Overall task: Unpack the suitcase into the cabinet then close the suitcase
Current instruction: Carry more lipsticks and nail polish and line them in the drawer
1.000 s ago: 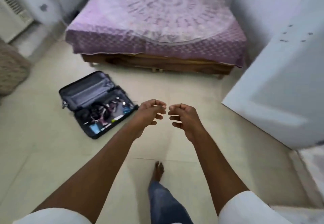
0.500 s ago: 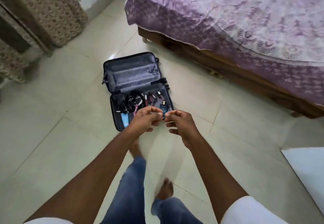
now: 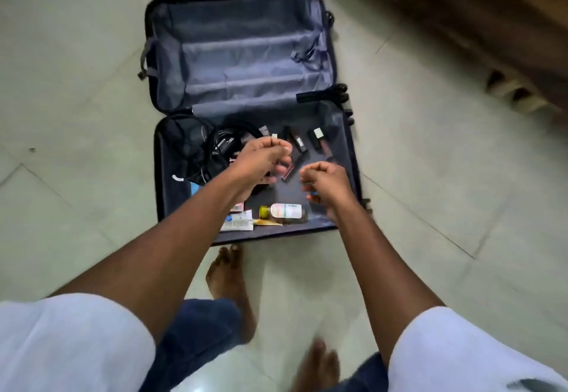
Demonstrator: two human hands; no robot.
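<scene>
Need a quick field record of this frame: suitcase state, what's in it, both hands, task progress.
suitcase: open flat on the tiled floor, lid half shows only lining
contents: black cables, small cosmetic tubes, bottle with yellow cap, flat packets
left hand: above the suitcase, fingers curled, holds nothing
right hand: above the suitcase, fingers curled, holds nothing
progress: items not yet unpacked, suitcase not closed
</scene>
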